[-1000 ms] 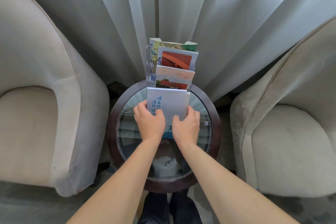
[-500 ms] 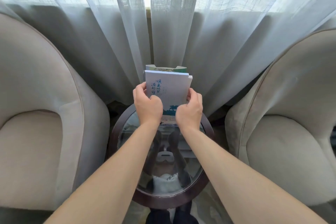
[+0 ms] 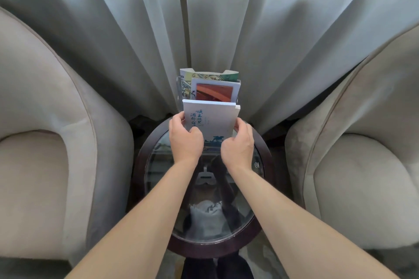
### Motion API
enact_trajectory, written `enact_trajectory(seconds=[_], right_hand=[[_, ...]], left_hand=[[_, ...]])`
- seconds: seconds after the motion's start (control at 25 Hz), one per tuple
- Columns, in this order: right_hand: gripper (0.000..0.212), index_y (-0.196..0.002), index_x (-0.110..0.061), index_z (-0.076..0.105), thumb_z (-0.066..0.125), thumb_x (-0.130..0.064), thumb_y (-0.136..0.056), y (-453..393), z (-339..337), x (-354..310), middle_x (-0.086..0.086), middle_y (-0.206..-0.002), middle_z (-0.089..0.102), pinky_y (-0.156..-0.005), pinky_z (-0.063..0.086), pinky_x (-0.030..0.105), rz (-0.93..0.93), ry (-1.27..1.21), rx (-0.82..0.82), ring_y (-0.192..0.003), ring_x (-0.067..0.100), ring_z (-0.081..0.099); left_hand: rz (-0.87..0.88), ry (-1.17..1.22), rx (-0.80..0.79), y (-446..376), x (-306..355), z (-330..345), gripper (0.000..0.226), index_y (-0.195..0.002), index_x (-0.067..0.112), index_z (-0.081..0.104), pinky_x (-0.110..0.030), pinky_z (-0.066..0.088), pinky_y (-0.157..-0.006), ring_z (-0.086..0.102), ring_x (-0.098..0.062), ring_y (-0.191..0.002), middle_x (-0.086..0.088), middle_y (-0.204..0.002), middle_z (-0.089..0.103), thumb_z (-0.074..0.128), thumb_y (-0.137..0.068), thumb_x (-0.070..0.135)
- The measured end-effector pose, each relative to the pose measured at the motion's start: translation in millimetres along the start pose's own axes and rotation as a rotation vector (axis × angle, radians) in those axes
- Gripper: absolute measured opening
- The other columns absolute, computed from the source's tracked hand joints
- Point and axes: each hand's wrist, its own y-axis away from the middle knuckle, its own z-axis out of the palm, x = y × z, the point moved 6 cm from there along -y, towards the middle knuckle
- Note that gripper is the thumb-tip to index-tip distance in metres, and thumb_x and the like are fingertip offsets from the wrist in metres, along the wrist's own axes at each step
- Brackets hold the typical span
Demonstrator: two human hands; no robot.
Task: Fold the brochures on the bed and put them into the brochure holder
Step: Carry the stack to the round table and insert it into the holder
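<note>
A folded white brochure (image 3: 214,120) with blue writing stands upright at the front of the clear brochure holder (image 3: 179,88). My left hand (image 3: 186,140) grips its left edge, thumb on the cover. My right hand (image 3: 238,145) grips its right edge. Behind it in the holder stand a brochure with an orange-red picture (image 3: 215,90) and a green illustrated one (image 3: 208,75). The holder's lower tiers are hidden by the white brochure and my hands.
The holder stands at the back of a small round glass-topped table (image 3: 264,149) with a dark wooden rim. A beige armchair (image 3: 45,142) stands on the left and another armchair (image 3: 362,165) on the right. Sheer curtains (image 3: 226,18) hang close behind.
The white brochure was lifted from lying flat on the table, raised upright in front of the holder, and has now come down lower, uncovering the orange-red brochure. Both hands kept hold of it.
</note>
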Motion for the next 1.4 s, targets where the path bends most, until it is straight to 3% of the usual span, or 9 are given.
enact_trajectory(seconds=[0.16, 0.24, 0.4, 0.48, 0.64, 0.8, 1.0, 1.24, 1.4], right_hand=[[0.064, -0.142, -0.022, 0.046, 0.049, 0.004, -0.084, 0, 13, 14, -0.014, -0.116, 0.04, -0.073, 0.028, 0.001, 0.031, -0.012, -0.065, -0.108, 0.006, 0.042], [0.064, -0.145, -0.023, 0.043, 0.051, 0.001, -0.086, -4, 15, 13, -0.013, -0.123, 0.042, -0.081, 0.031, 0.006, 0.035, -0.016, -0.078, -0.115, 0.008, 0.043], [0.065, -0.151, -0.023, 0.033, 0.058, -0.009, -0.092, -17, 13, 11, -0.002, -0.148, 0.04, -0.105, 0.044, 0.036, 0.122, -0.011, -0.049, -0.134, 0.019, 0.042], [0.062, -0.15, -0.021, 0.035, 0.057, -0.012, -0.092, -19, 16, 12, 0.0, -0.147, 0.044, -0.107, 0.045, 0.04, 0.154, -0.004, -0.065, -0.134, 0.022, 0.045], [0.061, -0.15, -0.023, 0.037, 0.055, -0.012, -0.092, -11, 20, 8, -0.003, -0.142, 0.046, -0.106, 0.047, 0.039, 0.082, -0.001, -0.032, -0.131, 0.017, 0.046], [0.055, -0.145, -0.017, 0.043, 0.055, -0.01, -0.091, -7, 21, 15, -0.001, -0.144, 0.041, -0.103, 0.045, 0.033, 0.062, 0.063, -0.054, -0.127, 0.019, 0.047], [0.053, -0.142, -0.016, 0.047, 0.058, -0.01, -0.09, -17, 23, 17, 0.001, -0.134, 0.047, -0.091, 0.04, 0.025, 0.075, 0.08, -0.075, -0.121, 0.02, 0.051], [0.066, -0.148, -0.025, 0.041, 0.064, -0.008, -0.088, -18, 23, 23, -0.003, -0.134, 0.046, -0.095, 0.047, 0.032, 0.072, 0.053, -0.087, -0.123, 0.016, 0.048], [0.063, -0.144, -0.023, 0.046, 0.064, -0.01, -0.085, -22, 23, 22, -0.003, -0.135, 0.051, -0.103, 0.044, 0.04, 0.074, 0.043, -0.043, -0.13, 0.019, 0.042]], left_hand=[[-0.024, -0.084, -0.077, -6, -24, 8, 0.051, -0.135, 0.02, 0.046, -0.019, 0.042, -0.086, 0.048, -0.011, -0.118, 0.004, -0.134, 0.046, 0.054, -0.088, 0.004], [-0.022, -0.105, -0.104, -12, -25, 9, 0.053, -0.137, 0.021, 0.044, -0.02, 0.041, -0.088, 0.047, -0.01, -0.12, 0.005, -0.134, 0.046, 0.054, -0.088, 0.004], [-0.02, -0.131, -0.151, -28, -19, 9, 0.052, -0.14, 0.022, 0.045, -0.019, 0.04, -0.084, 0.047, -0.009, -0.117, 0.004, -0.133, 0.049, 0.053, -0.091, 0.008], [-0.019, -0.149, -0.158, -30, -18, 10, 0.049, -0.139, 0.023, 0.046, -0.021, 0.042, -0.085, 0.049, -0.012, -0.118, 0.003, -0.133, 0.051, 0.052, -0.093, 0.009], [0.109, -0.165, -0.097, -22, -10, 10, 0.049, -0.139, 0.028, 0.045, -0.022, 0.048, -0.087, 0.046, -0.005, -0.113, 0.014, -0.121, 0.048, 0.051, -0.093, 0.013], [0.084, -0.253, -0.15, -23, -19, 15, 0.052, -0.142, 0.026, 0.042, -0.031, 0.049, -0.095, 0.046, -0.012, -0.125, 0.006, -0.133, 0.049, 0.053, -0.093, 0.013], [0.111, -0.286, -0.159, -32, -21, 13, 0.046, -0.134, 0.024, 0.05, -0.022, 0.043, -0.083, 0.052, -0.014, -0.116, 0.004, -0.127, 0.052, 0.055, -0.09, 0.012], [0.091, -0.321, -0.214, -27, -28, 12, 0.069, -0.146, 0.028, 0.034, -0.038, 0.048, -0.099, 0.044, -0.014, -0.13, 0.006, -0.143, 0.043, 0.061, -0.086, 0.008], [0.021, -0.179, -0.23, -34, -17, 13, 0.058, -0.137, 0.032, 0.044, -0.033, 0.049, -0.092, 0.049, -0.011, -0.119, 0.008, -0.132, 0.056, 0.058, -0.086, 0.008]])
